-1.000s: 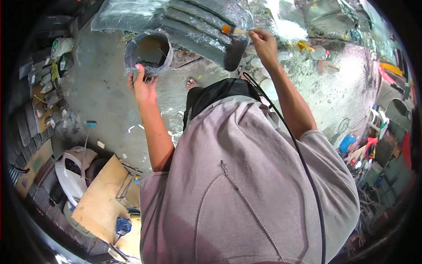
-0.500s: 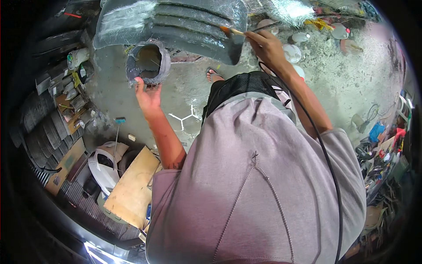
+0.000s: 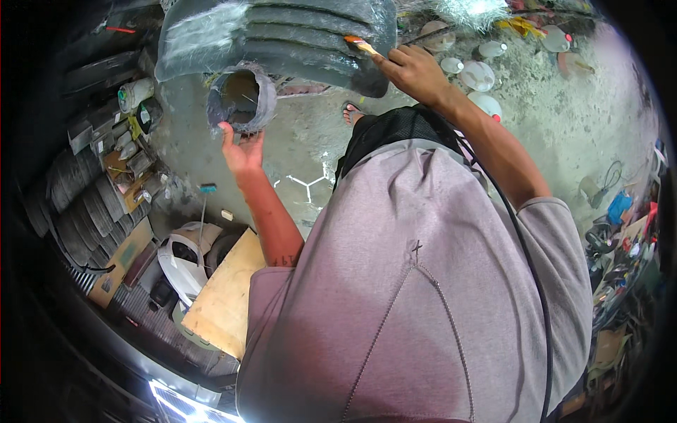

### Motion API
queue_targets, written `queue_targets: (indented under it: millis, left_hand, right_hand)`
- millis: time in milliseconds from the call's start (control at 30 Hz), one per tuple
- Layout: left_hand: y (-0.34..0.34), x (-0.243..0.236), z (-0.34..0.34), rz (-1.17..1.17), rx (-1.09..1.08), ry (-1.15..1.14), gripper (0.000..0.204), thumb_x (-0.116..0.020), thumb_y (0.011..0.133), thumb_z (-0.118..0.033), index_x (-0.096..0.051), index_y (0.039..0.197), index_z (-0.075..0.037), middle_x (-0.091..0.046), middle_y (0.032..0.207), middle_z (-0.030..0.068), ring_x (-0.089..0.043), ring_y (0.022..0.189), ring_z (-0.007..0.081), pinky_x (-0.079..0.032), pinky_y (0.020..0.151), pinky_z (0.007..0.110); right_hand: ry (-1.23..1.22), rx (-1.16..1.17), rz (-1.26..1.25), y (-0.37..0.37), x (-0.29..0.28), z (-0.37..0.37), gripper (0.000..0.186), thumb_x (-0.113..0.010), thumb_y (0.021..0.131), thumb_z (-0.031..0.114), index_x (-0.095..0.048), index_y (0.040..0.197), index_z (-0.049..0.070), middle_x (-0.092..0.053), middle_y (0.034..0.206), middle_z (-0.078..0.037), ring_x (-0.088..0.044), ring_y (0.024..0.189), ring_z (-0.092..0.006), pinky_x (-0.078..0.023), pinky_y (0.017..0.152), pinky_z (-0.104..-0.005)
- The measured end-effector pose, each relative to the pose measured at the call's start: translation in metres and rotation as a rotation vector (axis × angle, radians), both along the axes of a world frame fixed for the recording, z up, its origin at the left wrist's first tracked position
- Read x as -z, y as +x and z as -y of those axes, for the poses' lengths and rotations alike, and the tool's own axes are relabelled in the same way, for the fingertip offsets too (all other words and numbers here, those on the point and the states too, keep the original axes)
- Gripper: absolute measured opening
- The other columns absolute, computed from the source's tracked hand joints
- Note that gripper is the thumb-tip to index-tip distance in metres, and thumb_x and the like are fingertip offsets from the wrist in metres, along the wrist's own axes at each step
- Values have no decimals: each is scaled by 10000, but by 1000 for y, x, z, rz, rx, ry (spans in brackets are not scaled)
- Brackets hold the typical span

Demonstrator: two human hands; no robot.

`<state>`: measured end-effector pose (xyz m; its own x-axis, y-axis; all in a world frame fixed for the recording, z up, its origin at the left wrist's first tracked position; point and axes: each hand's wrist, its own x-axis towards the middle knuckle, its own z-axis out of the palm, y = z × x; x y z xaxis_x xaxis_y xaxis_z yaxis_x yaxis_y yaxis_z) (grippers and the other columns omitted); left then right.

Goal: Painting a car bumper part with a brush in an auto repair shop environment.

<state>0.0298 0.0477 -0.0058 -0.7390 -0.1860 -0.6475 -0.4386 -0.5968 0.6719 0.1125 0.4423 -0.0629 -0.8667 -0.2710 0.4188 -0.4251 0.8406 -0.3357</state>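
My right hand (image 3: 411, 73) grips the handle of a paintbrush (image 3: 363, 46), whose orange-tipped bristles lie against a large grey ribbed panel (image 3: 289, 60). Whitish fibres, like glass-fibre strands, cover the panel's left part, and its ribbed surface looks wet. In my left hand (image 3: 245, 149) is a round, crusted grey tub (image 3: 264, 106), held from its near side with the thumb against its wall. The tub's mouth faces up, and some brownish liquid seems to lie inside. It overlaps the panel's near left edge in this view.
Several clear plastic jugs (image 3: 478, 75) stand on the concrete floor to the right. A heap of mixed items (image 3: 620, 261) lines the right side. Stacked dark panels (image 3: 84, 201), a wooden board (image 3: 224, 296) and a small blue-headed broom (image 3: 206, 189) are at left.
The brush has moved slightly left along the ribbed panel, with my right hand following. My left hand still holds the tub, and the whole view has shifted a little.
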Motion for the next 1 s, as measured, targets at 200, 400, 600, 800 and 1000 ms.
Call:
queue_targets:
  millis: [200, 400, 600, 800, 1000]
  left_hand:
    - [-2, -5, -2, 15, -7, 31, 786, -726, 853, -367, -323, 1450, -51, -234, 1520, 175, -242, 1405, 386, -220, 1143, 604]
    - [-2, -6, -2, 26, -12, 35, 773, -721, 861, -353, -318, 1457, -71, -227, 1524, 172, -242, 1407, 379, -223, 1140, 609]
    - [-1, -8, -6, 42, -27, -4, 809, -730, 850, -373, -318, 1462, -43, -255, 1506, 168, -261, 1395, 365, -246, 1141, 586]
    - [-2, -12, -12, 38, -15, 13, 805, -728, 851, -372, -323, 1455, -27, -255, 1512, 159, -256, 1400, 357, -238, 1150, 571]
    - [1, -12, -9, 26, -46, 17, 803, -735, 848, -357, -325, 1450, -18, -262, 1504, 170, -262, 1398, 360, -255, 1144, 575]
  right_hand:
    - [-64, 22, -29, 12, -3, -12, 310, -690, 799, 134, -664, 1107, 108, -513, 754, -30, -548, 691, -212, -461, 590, -346]
    - [-399, 375, 93, 26, -1, -33, 189, -688, 832, 121, -701, 1020, 126, -564, 745, -60, -574, 637, -265, -453, 547, -381]
    - [-784, 347, 149, 15, -25, -22, 257, -710, 829, 56, -700, 1081, 105, -565, 757, -73, -605, 648, -177, -486, 587, -318]
    - [-325, 177, 98, -5, 2, 1, 230, -677, 853, 157, -671, 1079, 113, -557, 771, -75, -594, 713, -281, -495, 611, -387]
    - [-159, 132, -18, 2, 4, 3, 235, -684, 816, 148, -668, 1042, 87, -562, 773, -48, -587, 711, -231, -479, 598, -368]
